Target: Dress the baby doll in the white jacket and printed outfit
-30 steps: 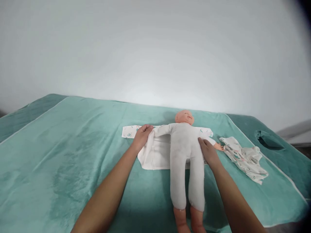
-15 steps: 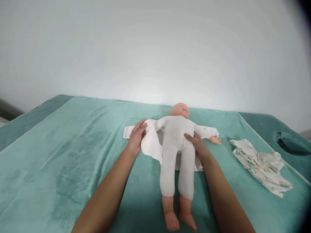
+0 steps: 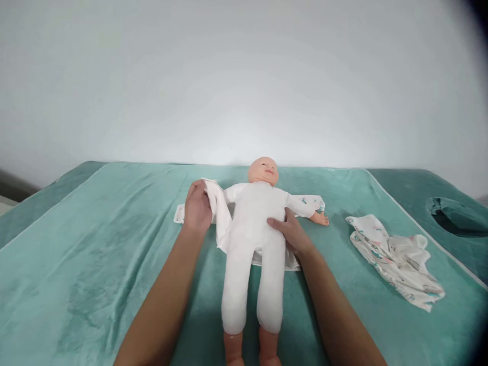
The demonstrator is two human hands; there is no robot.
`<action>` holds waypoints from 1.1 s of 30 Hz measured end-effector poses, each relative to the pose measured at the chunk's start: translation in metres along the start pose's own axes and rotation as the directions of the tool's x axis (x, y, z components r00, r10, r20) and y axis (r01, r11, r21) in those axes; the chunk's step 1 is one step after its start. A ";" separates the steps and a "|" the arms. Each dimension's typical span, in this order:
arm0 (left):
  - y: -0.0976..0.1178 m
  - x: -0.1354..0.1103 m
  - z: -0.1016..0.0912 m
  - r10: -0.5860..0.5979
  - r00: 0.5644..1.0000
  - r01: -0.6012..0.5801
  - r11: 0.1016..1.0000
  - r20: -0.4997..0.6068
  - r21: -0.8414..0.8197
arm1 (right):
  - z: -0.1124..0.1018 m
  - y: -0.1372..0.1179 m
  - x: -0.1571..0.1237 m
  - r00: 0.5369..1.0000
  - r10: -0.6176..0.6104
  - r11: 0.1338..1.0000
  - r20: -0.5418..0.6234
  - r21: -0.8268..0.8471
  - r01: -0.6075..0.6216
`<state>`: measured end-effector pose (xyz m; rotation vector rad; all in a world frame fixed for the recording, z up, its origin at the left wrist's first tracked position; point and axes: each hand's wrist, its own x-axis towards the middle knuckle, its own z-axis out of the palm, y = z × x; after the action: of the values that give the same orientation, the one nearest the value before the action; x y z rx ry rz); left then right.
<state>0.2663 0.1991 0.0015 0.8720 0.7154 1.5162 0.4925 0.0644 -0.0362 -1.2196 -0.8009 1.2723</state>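
A baby doll point(image 3: 253, 213) with a white cloth body lies face up, feet toward me. Under its back is an open baby shirt point(image 3: 220, 206), white inside with small prints on the sleeves. One printed sleeve covers the doll's arm at the right; the other sleeve lies flat at the left. My left hand point(image 3: 198, 206) is closed on the shirt's left front panel, lifting it beside the doll's arm. My right hand point(image 3: 293, 231) grips the doll's side at the waist, thumb on its front and the other fingers mostly hidden.
A crumpled printed baby garment point(image 3: 396, 262) lies to the right. The green sheet point(image 3: 95, 254) covers a padded bed, which has a dark oval opening point(image 3: 457, 217) at the far right. A white wall point(image 3: 244, 81) rises behind the bed.
My left hand has raised the shirt panel and drawn it outward, away from the doll. My right hand stays at the doll's waist. The whole view has shifted slightly.
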 end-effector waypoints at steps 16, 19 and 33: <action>0.036 -0.039 0.040 -0.304 0.918 0.143 0.854 0.256 0.501 | 0.007 0.001 0.006 0.982 0.067 0.984 0.179 -0.176 -0.035; 0.067 -0.049 0.046 -0.369 0.890 0.108 0.742 0.268 0.662 | 0.012 0.002 0.004 0.982 0.039 0.992 0.187 -0.124 -0.015; 0.089 -0.049 0.034 -0.352 0.719 0.281 0.936 0.600 0.212 | 0.018 0.011 0.004 0.981 -0.008 0.997 0.192 0.075 -0.006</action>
<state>0.2492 0.1379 0.0881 1.1902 0.4097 0.7921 0.4729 0.0706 -0.0429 -1.0468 -0.8837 1.4220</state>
